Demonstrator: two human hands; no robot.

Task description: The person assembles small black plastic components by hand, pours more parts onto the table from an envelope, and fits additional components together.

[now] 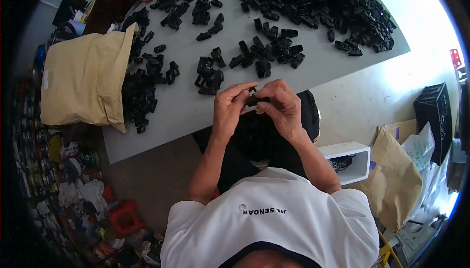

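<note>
Bare forearms (pixel 208 167) angle inward, the left hand (pixel 228 109) and right hand (pixel 285 107) close together, both pinching.

A full brown paper sack (pixel 83 79) lies at the left end of the table (pixel 181 109); a red plastic stool (pixel 126 217) stands near floor clutter (pixel 85 194); at right, a white box (pixel 342 148) holds dark cables (pixel 342 162), near a black crate (pixel 434 114).

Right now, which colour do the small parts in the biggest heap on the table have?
The small parts are black, seen best in the head view.
</note>
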